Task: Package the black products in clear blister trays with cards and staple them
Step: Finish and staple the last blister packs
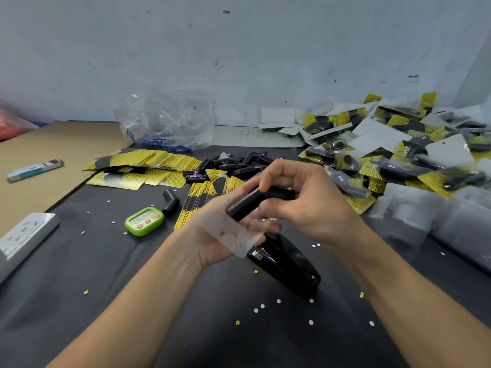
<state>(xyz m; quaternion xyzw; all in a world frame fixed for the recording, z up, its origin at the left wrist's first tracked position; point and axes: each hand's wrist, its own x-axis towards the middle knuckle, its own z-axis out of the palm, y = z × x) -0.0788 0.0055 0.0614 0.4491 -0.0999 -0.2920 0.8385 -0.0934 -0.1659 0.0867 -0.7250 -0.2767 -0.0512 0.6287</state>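
Black product (245,204) held over middle of table (79,288), tilted, lower end in clear blister tray (233,240). Right hand (305,205): fingers curled round product's upper end. Left hand (210,235) grips tray from beneath. Black stapler (287,264) on table just below hands. Yellow cards (148,159) and loose products (239,163) toward far edge; finished packs (398,155) heaped at far right corner.

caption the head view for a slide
Left hand holds a tray, right hand sets a product in it, above a stapler
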